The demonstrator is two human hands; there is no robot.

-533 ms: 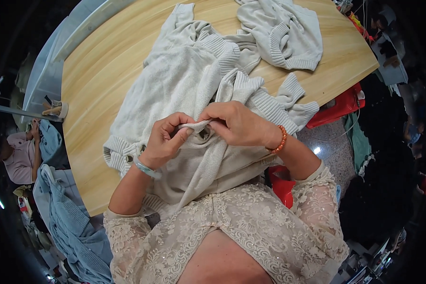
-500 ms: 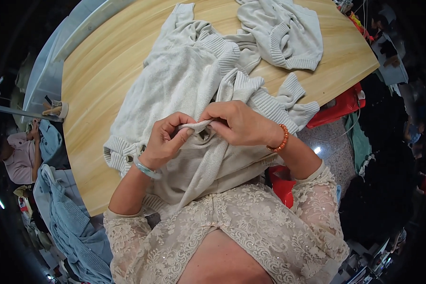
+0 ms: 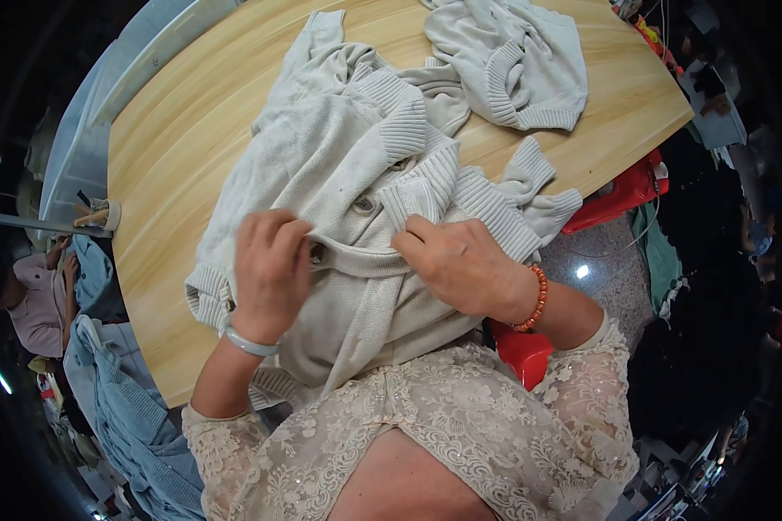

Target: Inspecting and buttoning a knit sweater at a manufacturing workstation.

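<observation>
A cream knitted cardigan (image 3: 321, 148) lies spread on the light wooden table (image 3: 174, 156), its lower part hanging over the near edge onto my lap. My left hand (image 3: 269, 269) pinches the ribbed button band at the left, beside a small button. My right hand (image 3: 460, 265) grips the same band further right, so the strip runs taut between the two hands. A pale bangle circles my left wrist and an orange bead bracelet my right.
A second pale knitted garment (image 3: 513, 61) lies bunched at the table's far right. A red stool (image 3: 621, 187) stands beyond the right edge, and another red seat (image 3: 521, 352) is under my right arm. Blue denim clothes (image 3: 122, 391) pile on the floor at left.
My hands have moved apart along the button band, the left one sliding left and the right one right. The fold of cardigan between them has been stretched out flat.
</observation>
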